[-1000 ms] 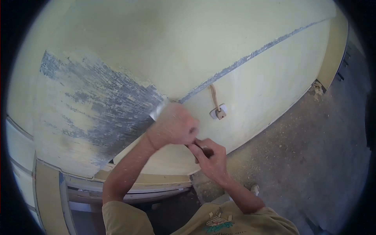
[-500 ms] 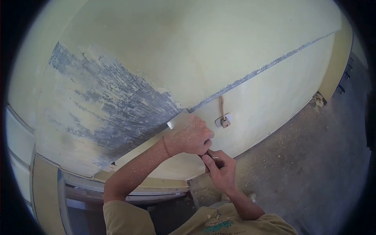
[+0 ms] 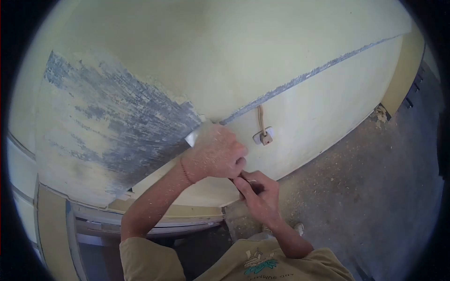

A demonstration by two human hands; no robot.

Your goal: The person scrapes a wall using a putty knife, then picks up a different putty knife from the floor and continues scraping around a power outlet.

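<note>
A scraper (image 3: pixel 191 138) lies with its pale blade against the wall, at the edge of a grey patch (image 3: pixel 159 110) where the cream coat is stripped. My left hand (image 3: pixel 216 151), speckled with flakes and with a thin bracelet on its wrist, is closed on the scraper and hides most of it. Below and to the right, my right hand (image 3: pixel 260 193) wraps round the rear of the handle, thumb on top. Only a short dark bit of handle shows between the hands.
A wall socket (image 3: pixel 263 136) with a plug and cord sits just right of my hands. A bare grey strip (image 3: pixel 304 77) runs up the wall to the right. Pale flakes lie on the concrete floor (image 3: pixel 347 187). A frame (image 3: pixel 145 227) stands at lower left.
The wall and both hands sit slightly further left and higher in view. Both hands keep their hold on the scraper, and its blade stays by the grey patch.
</note>
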